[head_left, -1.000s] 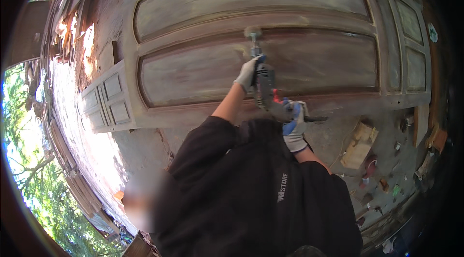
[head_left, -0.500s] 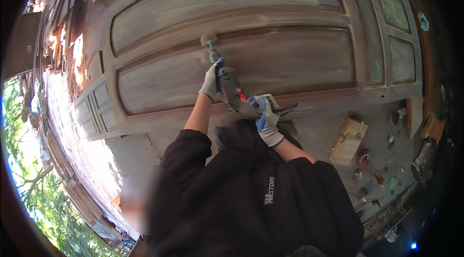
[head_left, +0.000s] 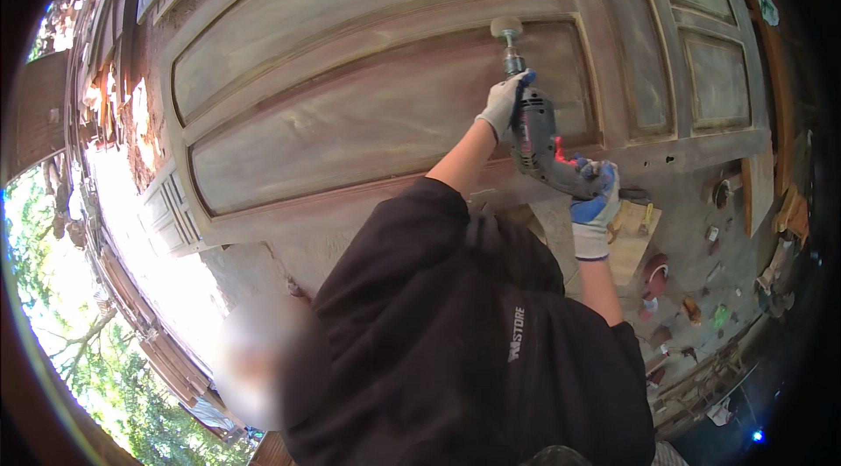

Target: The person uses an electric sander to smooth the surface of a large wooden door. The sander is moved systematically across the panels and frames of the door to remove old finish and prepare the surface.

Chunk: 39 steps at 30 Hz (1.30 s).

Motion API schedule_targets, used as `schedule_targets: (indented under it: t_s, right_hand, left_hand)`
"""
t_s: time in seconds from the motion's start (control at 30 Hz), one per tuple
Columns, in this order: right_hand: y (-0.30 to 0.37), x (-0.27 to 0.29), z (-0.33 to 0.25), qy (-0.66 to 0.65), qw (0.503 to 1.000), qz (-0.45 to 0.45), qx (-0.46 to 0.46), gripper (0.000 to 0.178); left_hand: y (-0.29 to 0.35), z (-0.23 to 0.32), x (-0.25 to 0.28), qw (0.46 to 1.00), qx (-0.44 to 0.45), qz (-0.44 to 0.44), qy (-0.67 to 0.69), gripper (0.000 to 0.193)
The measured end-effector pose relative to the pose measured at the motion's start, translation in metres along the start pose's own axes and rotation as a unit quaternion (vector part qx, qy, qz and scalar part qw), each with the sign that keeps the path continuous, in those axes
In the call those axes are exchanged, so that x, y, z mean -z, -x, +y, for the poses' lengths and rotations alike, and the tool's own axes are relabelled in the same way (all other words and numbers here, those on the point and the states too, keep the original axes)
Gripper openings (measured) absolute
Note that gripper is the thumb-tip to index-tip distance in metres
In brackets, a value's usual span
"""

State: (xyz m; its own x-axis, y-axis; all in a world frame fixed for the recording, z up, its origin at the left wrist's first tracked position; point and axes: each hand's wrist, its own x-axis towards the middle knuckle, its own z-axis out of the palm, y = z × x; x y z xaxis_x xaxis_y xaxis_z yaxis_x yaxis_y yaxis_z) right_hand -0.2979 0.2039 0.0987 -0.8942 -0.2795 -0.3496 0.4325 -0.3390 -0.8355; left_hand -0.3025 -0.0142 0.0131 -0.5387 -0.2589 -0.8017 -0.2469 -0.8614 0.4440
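Note:
A grey corded drill [head_left: 536,137] with red parts is held between my two gloved hands. My left hand [head_left: 505,102] wraps round its front end, just behind the chuck. At the rear, my right hand [head_left: 598,196] closes round the handle. A round, pale brush wheel [head_left: 506,26] on the drill's shaft lies against the upper edge of a recessed panel, near that panel's right end. The panel belongs to a large wooden door [head_left: 385,120], lying flat, with brownish and greyish streaks. Both gloves are white with blue on the fingers.
Beyond the large door's left end is a smaller panelled piece [head_left: 166,208]. Right of my right arm, a light wooden board [head_left: 632,243] lies on the floor among several scattered small items, including a dark red round object [head_left: 655,271]. Stacked planks [head_left: 131,300] line the left side.
Both hands have carried the drill to the right along the panel's upper edge, from near its middle to near its right end. My body has shifted right too.

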Motion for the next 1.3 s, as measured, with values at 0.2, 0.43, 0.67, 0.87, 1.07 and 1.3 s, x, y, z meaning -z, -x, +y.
schedule_targets:
  t_s: [0.2, 0.43, 0.67, 0.87, 1.07, 1.3]
  right_hand:
    - [0.029, -0.039, 0.037, 0.066, 0.996, -0.023, -0.056, 0.02]
    - [0.029, -0.083, 0.086, -0.085, 0.978, -0.085, -0.173, 0.011]
    - [-0.003, -0.008, 0.042, -0.005, 0.998, -0.028, -0.06, 0.012]
    - [-0.05, 0.059, -0.022, -0.083, 0.993, 0.079, 0.011, 0.019]
    - [-0.06, 0.067, -0.033, -0.076, 0.991, 0.094, 0.064, 0.018]
    - [-0.031, 0.025, -0.014, -0.039, 0.999, 0.034, 0.016, 0.019]
  left_hand:
    - [0.012, 0.014, 0.086, 0.999, 0.015, 0.037, 0.032, 0.025]
    - [0.055, 0.045, 0.182, 0.994, 0.025, 0.09, 0.064, 0.029]
    - [-0.002, -0.002, 0.07, 0.995, -0.011, 0.062, 0.072, 0.024]
    - [-0.047, -0.035, -0.057, 0.996, -0.049, 0.03, -0.069, 0.022]
    - [-0.054, -0.03, -0.094, 0.989, -0.014, 0.005, -0.15, 0.033]
    - [-0.03, -0.025, -0.019, 0.999, 0.004, 0.01, 0.038, 0.027]
